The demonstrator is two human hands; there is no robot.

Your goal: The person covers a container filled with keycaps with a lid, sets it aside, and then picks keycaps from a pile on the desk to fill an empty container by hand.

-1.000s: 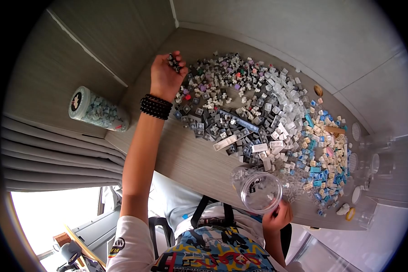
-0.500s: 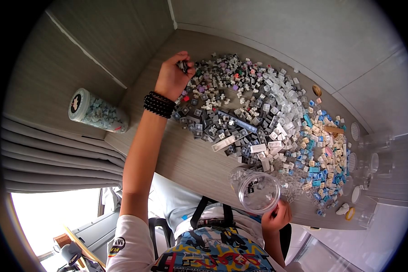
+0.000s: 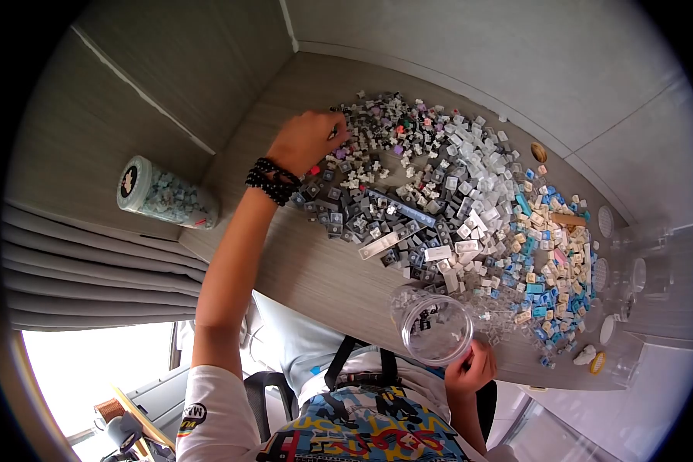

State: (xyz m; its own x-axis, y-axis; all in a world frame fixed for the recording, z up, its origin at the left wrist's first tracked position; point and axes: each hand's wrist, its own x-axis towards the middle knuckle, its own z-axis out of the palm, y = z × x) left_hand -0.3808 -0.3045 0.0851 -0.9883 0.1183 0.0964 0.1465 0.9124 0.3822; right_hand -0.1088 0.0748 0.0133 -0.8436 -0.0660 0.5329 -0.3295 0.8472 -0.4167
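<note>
My left hand (image 3: 308, 141), with a black beaded bracelet at its wrist, is at the upper left edge of the pile of small switches (image 3: 377, 115). Its fingers are curled, and a bit of dark pieces shows between them. Near the table's front edge, my right hand (image 3: 473, 369) has its fingers closed at the rim of a clear jar (image 3: 436, 329). That jar is tilted, its round mouth towards me. Dark grey keycaps (image 3: 335, 219) lie below the switches, and clear and white ones (image 3: 477, 154) to their right.
A lidded jar of pale blue pieces (image 3: 165, 192) leans at the left. Blue and cream keycaps (image 3: 550, 292) cover the right side. Clear containers (image 3: 651, 269) and round lids (image 3: 602, 275) stand or lie beyond them. A brown oval object (image 3: 539, 152) lies near the wall.
My left hand has moved right, from beside the pile to its edge, and turned so that its back faces up. My right hand and the clear jar have hardly moved.
</note>
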